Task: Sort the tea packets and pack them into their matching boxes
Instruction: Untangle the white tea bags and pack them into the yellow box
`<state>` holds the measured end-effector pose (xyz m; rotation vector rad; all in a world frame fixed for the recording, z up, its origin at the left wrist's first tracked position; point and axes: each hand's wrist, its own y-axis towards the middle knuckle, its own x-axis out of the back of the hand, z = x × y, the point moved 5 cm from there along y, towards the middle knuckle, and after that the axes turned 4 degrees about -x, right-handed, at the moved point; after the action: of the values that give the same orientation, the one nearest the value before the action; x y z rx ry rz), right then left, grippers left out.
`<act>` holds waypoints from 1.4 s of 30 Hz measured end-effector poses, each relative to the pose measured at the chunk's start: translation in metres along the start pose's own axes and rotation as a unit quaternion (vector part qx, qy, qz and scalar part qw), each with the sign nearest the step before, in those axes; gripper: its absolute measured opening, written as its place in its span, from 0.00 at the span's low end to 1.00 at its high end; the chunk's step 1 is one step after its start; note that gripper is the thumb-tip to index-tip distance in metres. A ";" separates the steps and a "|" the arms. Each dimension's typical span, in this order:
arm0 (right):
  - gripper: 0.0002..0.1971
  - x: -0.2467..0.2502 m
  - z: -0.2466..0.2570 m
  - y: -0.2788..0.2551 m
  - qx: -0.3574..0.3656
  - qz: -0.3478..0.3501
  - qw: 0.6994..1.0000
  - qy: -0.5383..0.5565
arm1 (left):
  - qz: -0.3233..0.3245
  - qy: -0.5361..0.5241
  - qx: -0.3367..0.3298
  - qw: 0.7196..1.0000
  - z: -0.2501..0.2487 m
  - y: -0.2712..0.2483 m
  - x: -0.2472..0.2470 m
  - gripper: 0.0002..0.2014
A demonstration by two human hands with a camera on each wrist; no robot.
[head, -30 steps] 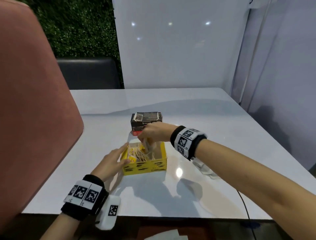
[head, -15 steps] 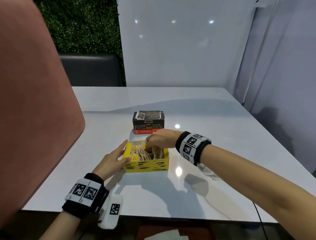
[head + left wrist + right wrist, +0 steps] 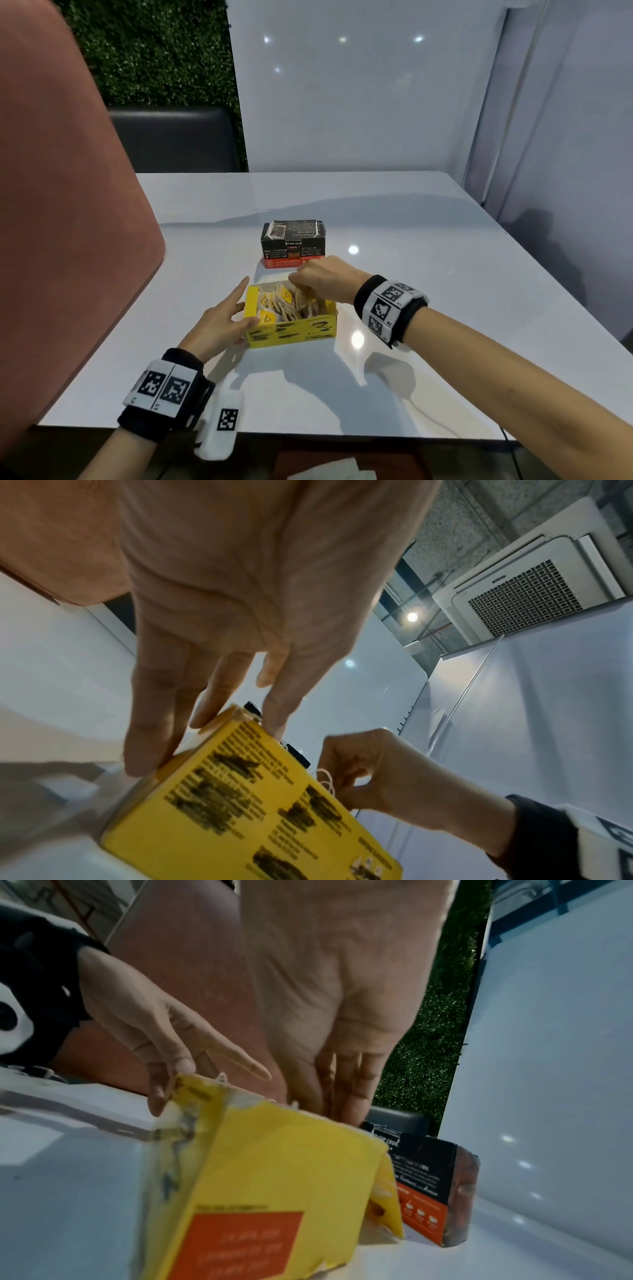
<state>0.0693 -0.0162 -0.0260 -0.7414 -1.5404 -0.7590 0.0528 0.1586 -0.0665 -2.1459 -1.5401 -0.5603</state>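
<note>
Left hand [image 3: 219, 320]: flat fingers steady yellow box [image 3: 291, 334] left edge
Right hand [image 3: 323, 279]: pinching tea packets [image 3: 291, 303] inside
Black box [image 3: 293, 244]: just behind, surface [image 3: 428, 257] open around

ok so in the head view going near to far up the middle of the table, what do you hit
yellow box with tea bags inside, steadied by the left hand → right hand pinching a bag at its far edge → black box → bare white table

The yellow box [image 3: 291, 334] stands open-topped on the white surface [image 3: 445, 274], full of tea bags [image 3: 287, 303] with yellow tags and white strings lying jumbled. Just behind it, apart, stands the black box [image 3: 293, 245] with a red base band, closed.
</note>
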 end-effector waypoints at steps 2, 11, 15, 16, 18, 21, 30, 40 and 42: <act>0.08 -0.008 0.003 -0.002 -0.014 0.050 0.999 -0.013 | 0.003 -0.005 -0.004 1.000 -0.001 0.000 -0.001 0.32; 0.08 -0.011 0.007 -0.010 -0.049 0.041 0.997 0.051 | 0.014 -0.020 0.001 1.000 0.002 0.003 0.001 0.27; 0.06 0.020 -0.029 -0.043 -0.114 -0.150 0.956 0.224 | 0.027 -0.004 0.014 1.000 -0.002 0.000 0.001 0.27; 0.05 0.024 -0.046 -0.056 -0.148 -0.197 0.936 0.251 | 0.022 0.026 0.014 0.999 -0.005 -0.002 0.002 0.27; 0.05 0.018 -0.084 -0.081 -0.227 -0.206 0.919 0.247 | -0.023 0.125 -0.010 0.992 -0.021 -0.009 0.005 0.27; 0.11 -0.021 -0.117 -0.103 -0.306 0.029 0.938 0.161 | -0.099 0.176 -0.135 0.970 -0.070 -0.023 -0.004 0.25; 0.10 -0.045 -0.111 -0.121 -0.310 0.104 0.945 0.032 | 0.205 -0.039 -0.089 0.974 -0.108 -0.014 -0.130 0.19; 0.07 0.008 -0.079 -0.147 -0.312 -0.091 0.822 0.468 | 0.114 -0.235 -0.025 0.965 -0.108 -0.006 -0.157 0.29; 0.06 0.005 -0.073 -0.147 -0.302 -0.090 0.796 0.517 | 0.109 -0.272 -0.029 0.956 -0.108 -0.008 -0.155 0.14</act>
<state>-0.0079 -0.1612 -0.0232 -0.4577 -0.3382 -1.5168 -0.0087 -0.0204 -0.0636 -2.6158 -1.5188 0.0757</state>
